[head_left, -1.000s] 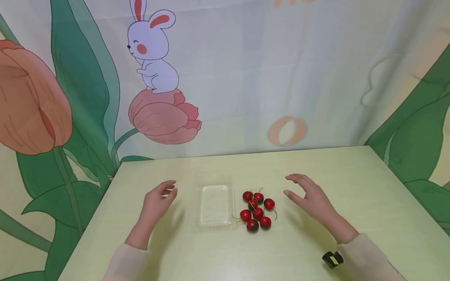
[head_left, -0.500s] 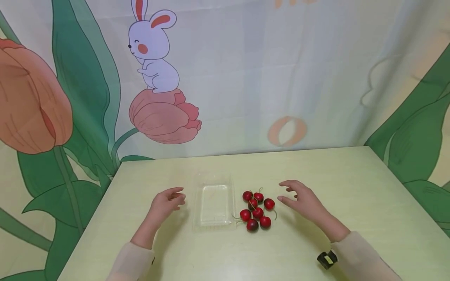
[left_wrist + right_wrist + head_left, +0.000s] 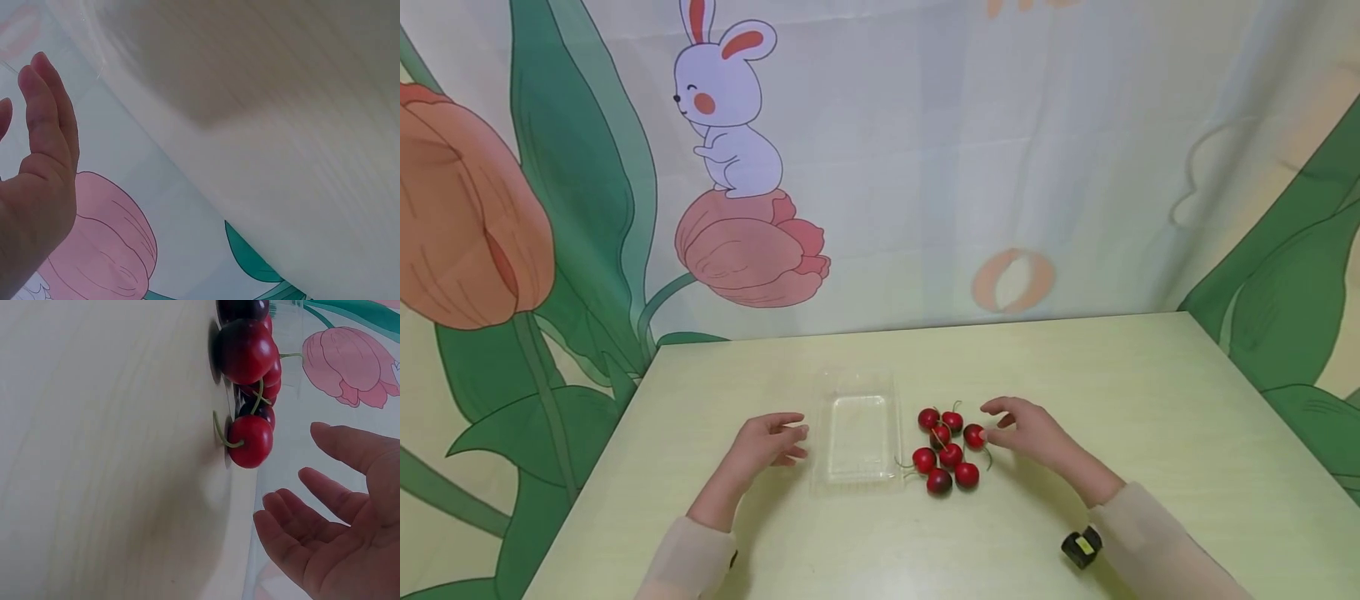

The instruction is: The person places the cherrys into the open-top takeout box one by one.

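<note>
Several dark red cherries [image 3: 951,455] with green stems lie in a loose group on the table. Just left of them stands a clear plastic box [image 3: 857,437]. My right hand [image 3: 1030,433] hovers at the group's right side, thumb and fingers apart, its thumb tip overlapping the rightmost cherry [image 3: 973,436] in the head view. In the right wrist view that cherry [image 3: 250,442] sits a little beyond the spread fingers [image 3: 337,494]. Beside the box's left edge is my left hand [image 3: 767,442], fingers loosely extended and holding nothing; the left wrist view shows its fingers [image 3: 47,112] nearly straight.
The pale wooden table [image 3: 850,550] ends at a hanging cloth [image 3: 895,167] printed with a rabbit and tulips. A small black device [image 3: 1082,547] is at the right sleeve.
Both hands have moved inward and slightly toward me, the left up to the box and the right up to the cherries. The box and cherries stay in place.
</note>
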A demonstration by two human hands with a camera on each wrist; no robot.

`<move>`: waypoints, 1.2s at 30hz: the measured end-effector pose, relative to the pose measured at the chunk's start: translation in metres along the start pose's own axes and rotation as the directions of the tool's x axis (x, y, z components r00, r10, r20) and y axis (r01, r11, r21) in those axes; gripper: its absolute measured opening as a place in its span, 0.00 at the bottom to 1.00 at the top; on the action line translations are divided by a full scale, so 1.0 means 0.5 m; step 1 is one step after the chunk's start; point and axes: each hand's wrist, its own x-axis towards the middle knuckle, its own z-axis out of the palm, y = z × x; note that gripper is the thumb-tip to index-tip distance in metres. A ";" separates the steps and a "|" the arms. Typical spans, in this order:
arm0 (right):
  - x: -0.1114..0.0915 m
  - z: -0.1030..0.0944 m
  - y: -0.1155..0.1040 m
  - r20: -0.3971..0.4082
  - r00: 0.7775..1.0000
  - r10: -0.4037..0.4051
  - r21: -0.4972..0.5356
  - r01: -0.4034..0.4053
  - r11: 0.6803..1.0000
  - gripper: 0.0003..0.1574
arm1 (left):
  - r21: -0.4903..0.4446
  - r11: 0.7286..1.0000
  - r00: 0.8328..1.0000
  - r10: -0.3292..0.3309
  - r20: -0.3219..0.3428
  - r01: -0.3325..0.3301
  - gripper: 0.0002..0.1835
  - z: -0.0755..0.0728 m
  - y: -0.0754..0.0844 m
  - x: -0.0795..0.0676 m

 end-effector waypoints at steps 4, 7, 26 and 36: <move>0.006 0.008 -0.003 0.027 0.998 0.050 0.006 -0.051 0.999 0.27 | -0.019 0.999 1.000 -0.028 0.008 0.028 0.26 0.003 -0.001 0.003; 0.009 0.014 -0.001 0.041 0.996 0.076 0.016 -0.077 0.997 0.27 | -0.019 0.999 0.999 -0.044 0.014 0.044 0.26 0.006 -0.001 0.006; 0.030 0.027 0.007 0.083 0.993 0.085 0.029 -0.088 0.996 0.26 | 0.006 0.997 0.997 -0.079 0.017 0.079 0.22 0.018 -0.001 0.013; 0.035 0.037 0.009 0.090 0.990 0.108 0.008 -0.109 0.994 0.26 | 0.009 0.996 0.996 -0.084 0.022 0.084 0.21 0.019 -0.005 0.013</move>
